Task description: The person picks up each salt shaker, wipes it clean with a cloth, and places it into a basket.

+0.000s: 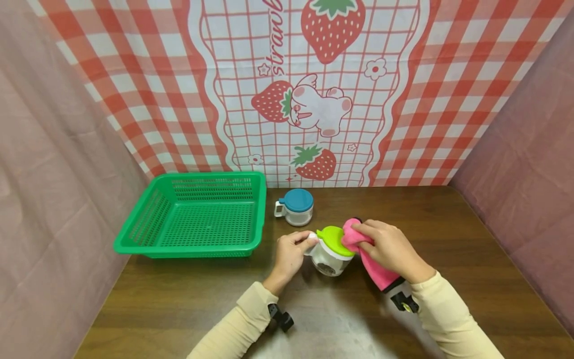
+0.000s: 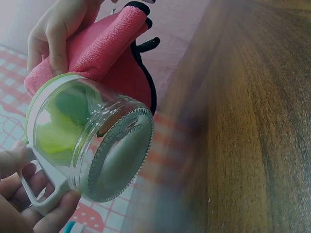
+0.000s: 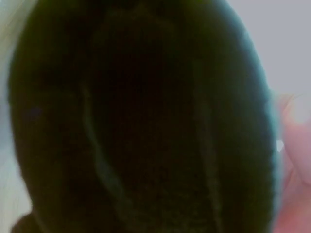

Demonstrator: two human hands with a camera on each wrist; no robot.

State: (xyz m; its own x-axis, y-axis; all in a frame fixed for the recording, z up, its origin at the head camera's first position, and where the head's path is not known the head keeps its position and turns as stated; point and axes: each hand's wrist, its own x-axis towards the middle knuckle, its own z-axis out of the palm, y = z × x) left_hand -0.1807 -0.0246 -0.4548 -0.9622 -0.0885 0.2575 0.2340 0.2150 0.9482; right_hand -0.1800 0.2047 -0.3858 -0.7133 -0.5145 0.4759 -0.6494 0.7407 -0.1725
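The left hand (image 1: pixel 289 255) pinches between its fingers the white handle (image 2: pixel 56 180) of a round clear-glass jar (image 1: pixel 329 263), tilted over the worktop (image 1: pixel 202 294); the right hand (image 1: pixel 391 248), fingers curled round a black-edged pink cloth (image 1: pixel 377 269), holds it against the lime-green lid (image 1: pixel 332 239). Farther off, a blue-lidded clear jar (image 1: pixel 298 205) stands right of a green perforated plastic basket (image 1: pixel 188 248).

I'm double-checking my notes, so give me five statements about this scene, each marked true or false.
The right hand grips a pink cloth. True.
The left hand holds nothing. False: it holds the green-lidded jar by its handle.
The blue-lidded jar stands on the table. True.
The green lid is off its jar. False: it is on.
The basket stands right of both jars. False: it is left of them.
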